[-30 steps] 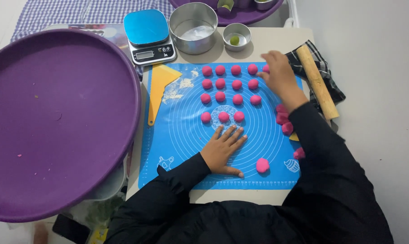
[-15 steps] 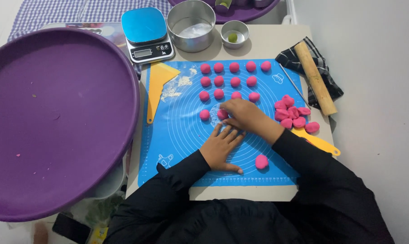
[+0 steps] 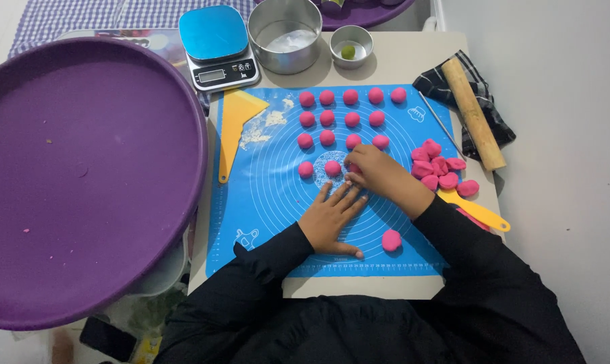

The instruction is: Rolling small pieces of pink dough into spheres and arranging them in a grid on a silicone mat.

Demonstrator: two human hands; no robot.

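My left hand (image 3: 332,219) lies flat on the blue silicone mat (image 3: 271,202), fingers spread and holding nothing. My right hand (image 3: 380,172) sits just above it with its fingers curled on a pink dough ball (image 3: 354,168). That ball is at the right end of the lowest row, beside two other balls (image 3: 332,168). Three fuller rows of pink balls (image 3: 351,118) lie farther up the mat. A heap of rough pink dough pieces (image 3: 439,165) lies right of my right hand. One loose ball (image 3: 391,240) rests near the mat's front edge.
A big purple round tray (image 3: 82,175) fills the left. A yellow scraper (image 3: 237,128) lies on the mat, with a yellow spatula (image 3: 476,210) at the right. Behind stand a blue-topped scale (image 3: 218,47), a metal bowl (image 3: 284,44) and a small tin (image 3: 350,47). A rolling pin (image 3: 473,111) lies on a dark cloth.
My right hand came from the far right corner of the mat, past the dough heap, to the lowest row of balls. My left hand stayed flat on the mat.
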